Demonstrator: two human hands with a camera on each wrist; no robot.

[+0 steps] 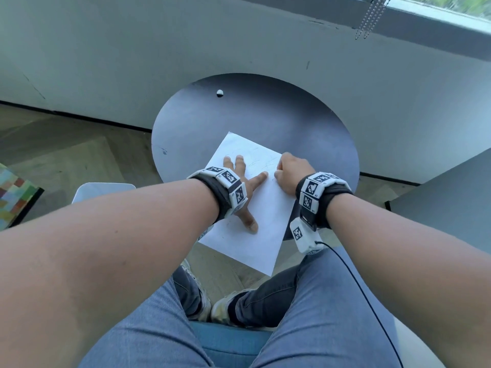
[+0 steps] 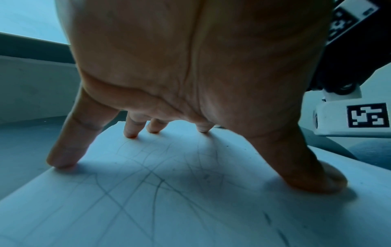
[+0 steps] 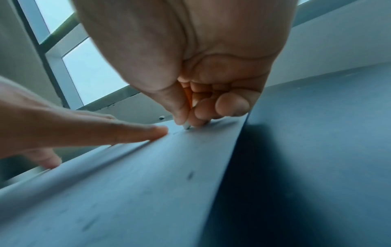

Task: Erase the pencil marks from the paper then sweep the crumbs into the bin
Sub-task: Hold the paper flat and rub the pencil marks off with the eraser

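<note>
On the round table, spread left hand pins paper; right hand pinches eraser.

The curled right hand hides almost all of the small orange and white object in its grip; only the pale tip shows, too small to identify. The faint pencil marks on the white paper sheet are barely readable in the head view. The white bin is mostly behind the left forearm.

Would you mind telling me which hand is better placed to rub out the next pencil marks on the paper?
Right. The right hand already pinches the eraser, its tip on the paper beside the marks. The left hand is spread flat, pressing the sheet down, and should probably keep steadying it.
</note>
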